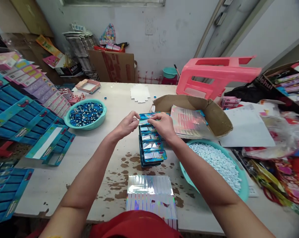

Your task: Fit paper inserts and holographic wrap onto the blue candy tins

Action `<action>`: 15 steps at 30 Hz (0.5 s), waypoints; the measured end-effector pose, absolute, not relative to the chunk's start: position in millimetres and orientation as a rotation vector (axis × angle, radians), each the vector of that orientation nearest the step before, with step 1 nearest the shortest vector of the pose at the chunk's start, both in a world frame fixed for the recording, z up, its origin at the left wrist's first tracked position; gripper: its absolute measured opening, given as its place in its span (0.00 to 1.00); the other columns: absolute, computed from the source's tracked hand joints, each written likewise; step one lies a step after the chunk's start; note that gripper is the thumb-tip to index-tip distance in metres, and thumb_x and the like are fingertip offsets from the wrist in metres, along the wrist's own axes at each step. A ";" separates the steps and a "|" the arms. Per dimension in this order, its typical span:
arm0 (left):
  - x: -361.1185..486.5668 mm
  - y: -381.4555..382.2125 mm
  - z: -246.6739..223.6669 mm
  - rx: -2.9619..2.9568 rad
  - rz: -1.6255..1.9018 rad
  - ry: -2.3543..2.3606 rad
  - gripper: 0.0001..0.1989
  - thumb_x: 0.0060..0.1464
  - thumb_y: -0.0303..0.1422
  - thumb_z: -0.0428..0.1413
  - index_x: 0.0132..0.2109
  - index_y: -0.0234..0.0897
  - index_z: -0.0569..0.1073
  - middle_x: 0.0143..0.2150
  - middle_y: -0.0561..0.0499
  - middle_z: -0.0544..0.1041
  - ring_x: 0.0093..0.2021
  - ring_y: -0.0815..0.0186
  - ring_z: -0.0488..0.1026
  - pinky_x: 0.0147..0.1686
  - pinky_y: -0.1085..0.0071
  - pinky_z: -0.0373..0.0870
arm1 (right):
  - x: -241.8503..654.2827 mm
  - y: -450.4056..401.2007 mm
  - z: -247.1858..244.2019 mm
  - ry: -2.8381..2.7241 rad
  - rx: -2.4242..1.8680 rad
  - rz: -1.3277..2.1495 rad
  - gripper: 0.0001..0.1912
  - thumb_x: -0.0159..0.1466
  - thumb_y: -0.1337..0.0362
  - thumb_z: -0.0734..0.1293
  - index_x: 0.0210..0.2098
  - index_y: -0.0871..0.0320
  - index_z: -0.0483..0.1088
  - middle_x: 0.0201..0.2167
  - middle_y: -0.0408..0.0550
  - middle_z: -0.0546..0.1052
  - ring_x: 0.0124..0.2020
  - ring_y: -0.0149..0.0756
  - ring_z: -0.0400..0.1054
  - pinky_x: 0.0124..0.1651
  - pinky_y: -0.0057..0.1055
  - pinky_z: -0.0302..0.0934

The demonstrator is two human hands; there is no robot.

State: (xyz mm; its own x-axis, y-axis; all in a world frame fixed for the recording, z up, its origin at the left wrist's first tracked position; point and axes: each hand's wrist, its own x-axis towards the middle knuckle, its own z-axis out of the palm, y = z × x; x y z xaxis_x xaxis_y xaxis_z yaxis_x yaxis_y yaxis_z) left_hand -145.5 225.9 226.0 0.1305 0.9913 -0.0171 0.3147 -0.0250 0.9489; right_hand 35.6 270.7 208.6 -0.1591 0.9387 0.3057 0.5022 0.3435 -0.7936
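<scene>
Several flat blue packs with shiny windows and printed ends lie in an overlapping column on the table. A small pale strip shows at the far end of this column, between my hands. My left hand is at the strip's left end with its fingers curled in; what they grip, if anything, is too small to make out. From the right, my right hand reaches over the packs, thumb and forefinger pinched at the strip's other end. Its remaining fingers cover part of the top packs.
A teal basin of blue discs stands left, another basin of white pieces right. Holographic sheets lie in front; more sheets rest in a cardboard tray. Blue display boxes line the left. A pink stool lies behind.
</scene>
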 end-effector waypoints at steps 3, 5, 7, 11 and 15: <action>-149.9 245.2 204.1 1.415 0.955 1.273 0.07 0.50 0.30 0.50 0.38 0.38 0.61 0.20 0.60 0.60 0.22 0.75 0.58 0.23 0.80 0.55 | 28.9 286.6 195.5 -1.767 -1.359 0.676 0.06 0.49 0.61 0.69 0.22 0.57 0.74 0.35 0.47 0.70 0.40 0.38 0.65 0.49 0.37 0.57; -146.7 247.1 189.9 1.354 0.996 1.224 0.07 0.50 0.32 0.51 0.37 0.38 0.60 0.21 0.61 0.60 0.21 0.76 0.58 0.22 0.80 0.55 | 27.9 287.3 189.0 -1.713 -1.374 0.700 0.06 0.47 0.62 0.69 0.23 0.58 0.72 0.36 0.46 0.68 0.40 0.37 0.63 0.47 0.35 0.58; -139.6 244.0 175.3 1.296 1.041 1.237 0.08 0.51 0.35 0.51 0.37 0.39 0.60 0.21 0.62 0.60 0.19 0.76 0.58 0.21 0.80 0.55 | 27.7 286.8 185.0 -1.636 -1.408 0.724 0.12 0.45 0.62 0.70 0.28 0.58 0.69 0.35 0.45 0.67 0.38 0.36 0.62 0.44 0.34 0.59; -127.5 231.2 146.0 1.239 1.022 1.498 0.10 0.54 0.41 0.48 0.37 0.40 0.59 0.20 0.62 0.62 0.16 0.75 0.60 0.20 0.78 0.56 | 29.4 294.0 184.1 -1.543 -1.445 0.849 0.14 0.44 0.62 0.70 0.29 0.58 0.64 0.31 0.42 0.67 0.33 0.34 0.62 0.40 0.34 0.59; -136.8 201.9 115.6 1.348 0.958 1.762 0.14 0.54 0.46 0.48 0.33 0.39 0.62 0.22 0.58 0.67 0.22 0.71 0.67 0.25 0.75 0.61 | 51.2 288.6 174.8 -1.226 -1.334 1.162 0.11 0.48 0.61 0.67 0.29 0.57 0.63 0.27 0.40 0.67 0.30 0.32 0.64 0.36 0.32 0.62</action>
